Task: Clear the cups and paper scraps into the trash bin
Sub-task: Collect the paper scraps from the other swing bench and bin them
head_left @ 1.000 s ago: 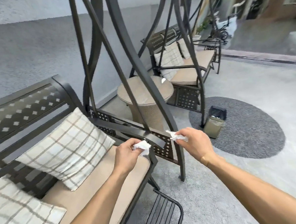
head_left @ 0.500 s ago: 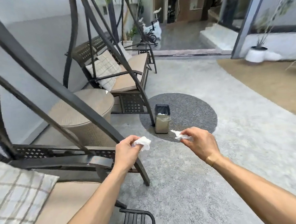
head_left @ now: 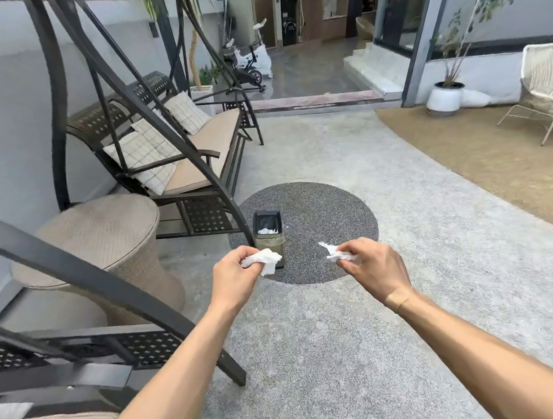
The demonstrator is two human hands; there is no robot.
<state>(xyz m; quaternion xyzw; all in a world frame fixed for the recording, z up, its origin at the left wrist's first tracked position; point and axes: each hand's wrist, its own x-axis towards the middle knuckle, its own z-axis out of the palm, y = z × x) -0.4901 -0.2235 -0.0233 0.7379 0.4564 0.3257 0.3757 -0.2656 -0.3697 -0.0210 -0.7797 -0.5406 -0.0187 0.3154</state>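
Observation:
My left hand (head_left: 232,279) grips a crumpled white paper scrap (head_left: 265,259). My right hand (head_left: 376,269) pinches a second, thinner white paper scrap (head_left: 335,254). Both are held out in front of me at about the same height. A small olive trash bin (head_left: 268,241) with a black liner stands on the floor just beyond and between my hands, on a round dark mat. White paper lies inside the bin. My left hand's scrap overlaps the bin's lower left part in the view.
A round wicker side table (head_left: 103,234) stands to the left. Dark metal swing benches with beige cushions frame it: one (head_left: 180,157) behind it, one at my lower left with a slanted leg (head_left: 116,282). A white chair (head_left: 545,92) is far right.
The view has swung right, away from the near bench and cushions, and moved toward the bin. Both hands still hold their scraps and the bin now sits between them.

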